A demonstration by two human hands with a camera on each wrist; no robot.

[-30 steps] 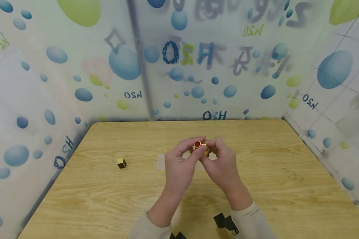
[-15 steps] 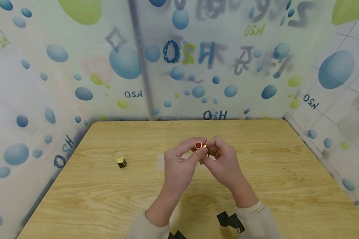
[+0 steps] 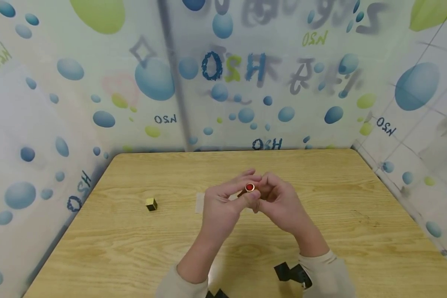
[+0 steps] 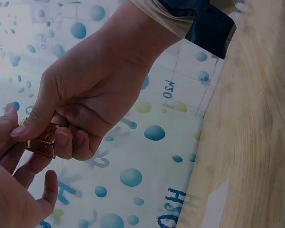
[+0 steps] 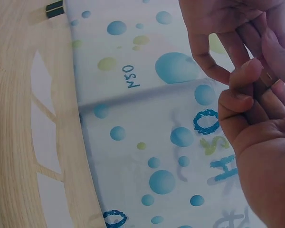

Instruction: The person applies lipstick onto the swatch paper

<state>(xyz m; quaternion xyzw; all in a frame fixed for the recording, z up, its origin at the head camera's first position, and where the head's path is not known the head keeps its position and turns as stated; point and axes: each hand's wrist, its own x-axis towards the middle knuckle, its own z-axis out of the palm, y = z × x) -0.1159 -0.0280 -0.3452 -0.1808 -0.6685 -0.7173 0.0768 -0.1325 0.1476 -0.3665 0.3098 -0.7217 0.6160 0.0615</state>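
Gold trinket with a round red face (image 3: 250, 187) is between the fingertips, pinched by left hand (image 3: 221, 207) and right hand (image 3: 284, 205) together. Red face turns up toward the wearer, beside the left hand's thumb; long axis cannot be told. Neither hand is nearer.

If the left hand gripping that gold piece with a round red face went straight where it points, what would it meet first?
Likely the bare right hand: its curled fingers lie ahead of the left hand in the head view, though depth is unclear.
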